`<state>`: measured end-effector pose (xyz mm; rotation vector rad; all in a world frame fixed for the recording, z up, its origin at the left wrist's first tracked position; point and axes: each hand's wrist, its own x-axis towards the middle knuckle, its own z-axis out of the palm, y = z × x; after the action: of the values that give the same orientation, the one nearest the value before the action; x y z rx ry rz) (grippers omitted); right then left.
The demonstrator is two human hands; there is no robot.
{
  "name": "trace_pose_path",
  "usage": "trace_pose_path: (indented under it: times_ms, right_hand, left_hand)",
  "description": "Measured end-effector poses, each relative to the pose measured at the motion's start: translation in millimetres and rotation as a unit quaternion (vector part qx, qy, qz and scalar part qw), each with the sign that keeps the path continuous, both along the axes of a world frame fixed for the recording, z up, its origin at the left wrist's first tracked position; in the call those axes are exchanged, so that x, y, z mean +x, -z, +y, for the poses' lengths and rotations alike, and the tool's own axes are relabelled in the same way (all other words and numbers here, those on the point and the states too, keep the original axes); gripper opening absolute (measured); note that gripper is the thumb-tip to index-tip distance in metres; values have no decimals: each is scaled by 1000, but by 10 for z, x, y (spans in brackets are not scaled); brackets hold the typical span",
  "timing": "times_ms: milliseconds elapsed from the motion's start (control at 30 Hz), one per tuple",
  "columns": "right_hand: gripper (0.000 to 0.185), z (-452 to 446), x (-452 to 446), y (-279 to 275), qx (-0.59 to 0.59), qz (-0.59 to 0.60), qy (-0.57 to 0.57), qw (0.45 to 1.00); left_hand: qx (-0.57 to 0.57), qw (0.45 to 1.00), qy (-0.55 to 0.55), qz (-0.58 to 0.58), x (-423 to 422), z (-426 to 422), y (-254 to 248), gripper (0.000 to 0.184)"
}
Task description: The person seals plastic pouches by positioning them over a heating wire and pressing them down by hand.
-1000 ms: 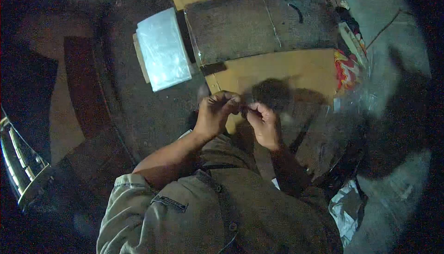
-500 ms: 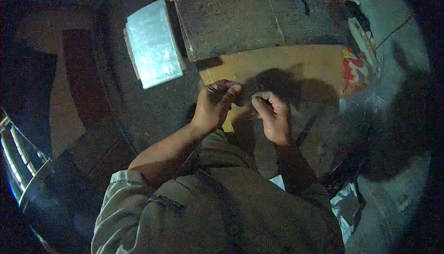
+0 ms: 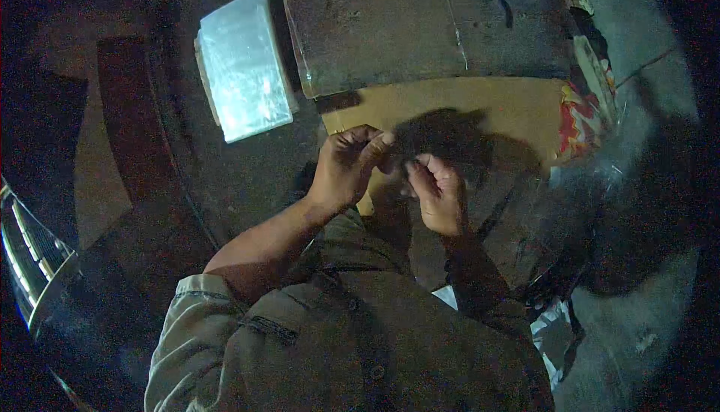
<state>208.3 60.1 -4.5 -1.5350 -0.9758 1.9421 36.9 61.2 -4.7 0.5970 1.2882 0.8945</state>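
Note:
My left hand [image 3: 349, 164] is closed in a pinch, thumb against the bent forefinger. Close on its right, my right hand [image 3: 436, 191] is pinched too, the thumb pressed to the curled fingers. Whatever lies between the fingertips is too small and dim to make out. Both hands are held in front of my body, above the near edge of a tan cardboard sheet [image 3: 450, 95], with a dark shadow falling on it. A dark brown panel [image 3: 382, 29] lies on the cardboard, with a thin pale strand [image 3: 454, 26] across it.
A stack of shiny clear plastic sheets or bags [image 3: 246, 71] lies left of the panel. Red and yellow printed packaging [image 3: 577, 119] sits at the cardboard's right end. Crumpled white plastic [image 3: 551, 337] is low on the right. A bright slatted object [image 3: 34, 251] stands at far left.
My right hand has shifted slightly left, nearer to the left hand. Both hands stay pinched. The view has moved slightly.

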Motion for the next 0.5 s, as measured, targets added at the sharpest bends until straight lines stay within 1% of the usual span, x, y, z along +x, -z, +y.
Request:
trace_pose_path:
  times_ms: [67, 100, 167, 233, 300, 367, 400, 467, 500]
  right_hand:
    - [9, -24, 38, 86, 102, -39, -19, 994]
    - [9, -17, 31, 95, 100, -39, -20, 994]
    - [10, 12, 10, 91, 116, 23, 18, 993]
    - [11, 70, 12, 23, 103, 13, -4, 995]
    - [12, 108, 9, -32, 91, 2, -27, 996]
    - [13, 123, 9, -62, 48, -35, -48, 997]
    - [13, 128, 1, -79, 48, -35, -48, 997]
    - [14, 130, -19, -97, 48, 10, -26, 998]
    - [14, 124, -24, -93, 48, 10, -27, 998]
  left_hand:
    - [11, 1000, 8, 8, 12, 3, 24, 10]
    - [30, 999, -11, -1, 27, 3, 33, 9]
    - [47, 998, -30, -10, 38, -1, 26, 7]
    - [42, 999, -3, -2, 25, 9, -1, 6]
    - [26, 1000, -5, -11, 9, 11, 9, 7]
    - [9, 1000, -7, -22, 0, 24, 2, 8]
    - [4, 1000, -7, -10, -8, 46, -31, 10]
    - [0, 1000, -6, 2, -2, 47, -27, 12]
    - [-2, 1000, -30, -5, 9, 27, 14, 16]
